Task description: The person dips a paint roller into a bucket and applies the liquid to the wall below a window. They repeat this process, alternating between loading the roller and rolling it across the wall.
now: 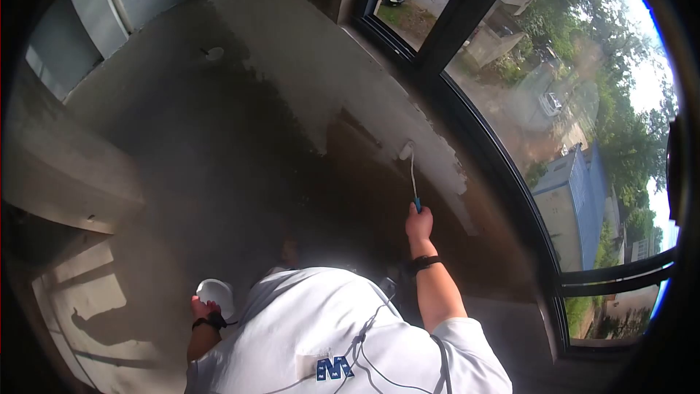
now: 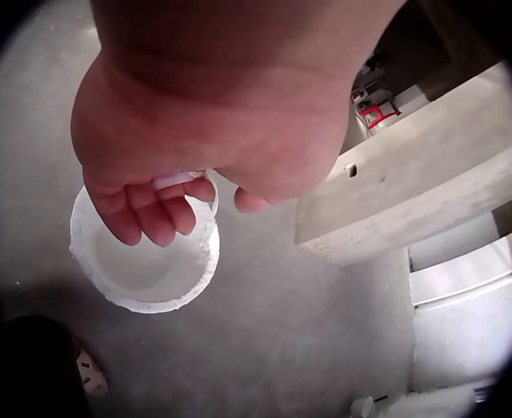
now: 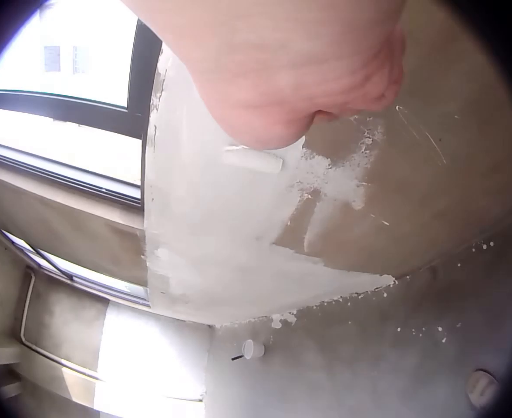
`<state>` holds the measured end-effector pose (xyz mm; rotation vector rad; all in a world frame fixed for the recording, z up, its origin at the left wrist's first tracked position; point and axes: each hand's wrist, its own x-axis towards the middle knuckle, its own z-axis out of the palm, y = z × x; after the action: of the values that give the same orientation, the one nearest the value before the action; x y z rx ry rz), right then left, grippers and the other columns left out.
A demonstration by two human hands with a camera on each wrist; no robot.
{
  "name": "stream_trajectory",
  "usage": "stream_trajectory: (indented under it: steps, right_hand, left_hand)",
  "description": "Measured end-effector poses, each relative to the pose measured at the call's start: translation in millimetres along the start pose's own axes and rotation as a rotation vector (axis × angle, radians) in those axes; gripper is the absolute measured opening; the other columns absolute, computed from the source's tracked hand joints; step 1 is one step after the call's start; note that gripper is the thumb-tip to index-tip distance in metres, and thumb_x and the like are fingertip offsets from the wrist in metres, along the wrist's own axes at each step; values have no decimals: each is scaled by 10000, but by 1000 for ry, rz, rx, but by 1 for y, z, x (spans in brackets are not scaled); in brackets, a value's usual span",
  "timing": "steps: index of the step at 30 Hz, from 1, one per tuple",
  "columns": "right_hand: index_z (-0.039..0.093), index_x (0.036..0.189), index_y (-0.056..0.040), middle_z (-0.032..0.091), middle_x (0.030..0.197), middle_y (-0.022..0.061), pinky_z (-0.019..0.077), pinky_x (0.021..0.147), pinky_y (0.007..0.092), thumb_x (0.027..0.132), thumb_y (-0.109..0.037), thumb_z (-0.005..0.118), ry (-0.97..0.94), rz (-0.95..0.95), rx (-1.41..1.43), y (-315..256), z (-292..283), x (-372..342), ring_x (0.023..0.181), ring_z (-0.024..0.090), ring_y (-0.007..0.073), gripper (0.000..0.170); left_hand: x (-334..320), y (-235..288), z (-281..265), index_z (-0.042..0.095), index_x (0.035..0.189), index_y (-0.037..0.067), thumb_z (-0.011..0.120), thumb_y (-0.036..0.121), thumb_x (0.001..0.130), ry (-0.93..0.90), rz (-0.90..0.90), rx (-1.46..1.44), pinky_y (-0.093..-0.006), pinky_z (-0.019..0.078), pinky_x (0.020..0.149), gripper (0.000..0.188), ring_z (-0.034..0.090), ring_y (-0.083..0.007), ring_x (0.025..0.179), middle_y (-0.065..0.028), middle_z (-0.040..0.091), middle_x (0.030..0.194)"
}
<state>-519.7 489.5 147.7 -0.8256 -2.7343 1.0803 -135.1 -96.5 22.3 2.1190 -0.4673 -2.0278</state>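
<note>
My right hand (image 1: pixel 419 225) grips the blue handle (image 1: pixel 417 204) of a paint roller. The white roller head (image 1: pixel 407 150) lies against the wall below the window, over a pale coated stretch beside bare brown wall. From the right wrist, the roller sleeve (image 3: pixel 254 160) shows just past the hand, while the fingers around the handle are mostly hidden. Low on the other side, my left hand (image 1: pixel 205 308) holds a white bucket (image 1: pixel 227 293) by its bail. In the left wrist view, fingers (image 2: pixel 156 218) curl round the bail's grip, above the bucket's whitish inside.
A dark-framed window (image 1: pixel 481 124) runs along the right. Another white bucket (image 3: pixel 253 349) stands on the grey floor with a dark stick-like thing at it. A thick concrete ledge (image 2: pixel 421 165) is to the left. White spatters dot the floor along the wall's foot.
</note>
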Motion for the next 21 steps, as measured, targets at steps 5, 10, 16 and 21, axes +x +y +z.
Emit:
stream_trajectory:
  steps: [5,10,16,21]
  right_hand:
    - [604,914,59,651,897,267,484,748,489,884,-345,639,-30,-119,-103,-54,56,37,890,624,450,407]
    - [618,935,59,653,923,274,487,766,481,885,-346,637,-47,-99,-149,-107,87,52,910,624,449,409]
    - [621,931,61,656,908,269,483,765,470,884,-333,642,-50,-46,-84,-87,77,56,901,625,446,397]
    - [622,917,57,659,867,247,480,737,457,882,-314,652,-16,-18,-92,-43,29,28,841,630,432,374]
  left_hand:
    - [7,12,-3,413,890,192,532,445,803,27,83,-130,-299,389,552,293,462,-125,631,17,444,790]
    - [5,28,10,415,921,186,548,418,813,30,39,-134,-327,400,578,288,483,-135,645,9,449,795]
    - [10,39,21,422,956,175,541,439,822,34,-5,-65,-390,416,661,320,482,-156,652,-1,459,803]
    - [-5,41,45,443,1070,162,527,482,830,79,-47,91,-371,438,664,409,488,-154,670,-4,468,832]
